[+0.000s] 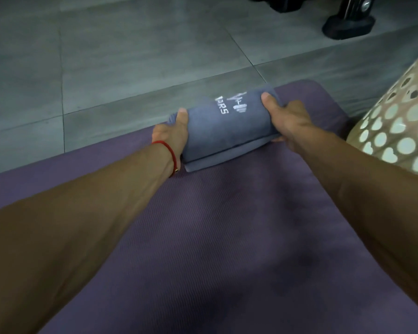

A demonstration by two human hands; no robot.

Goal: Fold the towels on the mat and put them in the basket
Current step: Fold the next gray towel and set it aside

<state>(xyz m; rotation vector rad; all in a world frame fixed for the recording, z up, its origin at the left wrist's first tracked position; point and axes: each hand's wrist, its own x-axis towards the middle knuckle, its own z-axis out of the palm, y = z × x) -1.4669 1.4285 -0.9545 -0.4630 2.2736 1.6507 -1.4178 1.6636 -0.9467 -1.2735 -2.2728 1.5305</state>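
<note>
Blue-grey towel (222, 126) with white print, purple ribbed mat (227, 237), beige basket (401, 131) with heart-shaped holes, grey floor tiles (106, 56).

Grey tiled floor (130, 56), dim light; black equipment base (348, 26) at far right.

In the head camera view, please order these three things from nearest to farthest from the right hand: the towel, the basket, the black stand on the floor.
From the right hand:
1. Towel: gripped at its right end, on the mat.
2. Basket: just to the right, at the mat's edge.
3. Black stand: far back on the floor, upper right.
</note>
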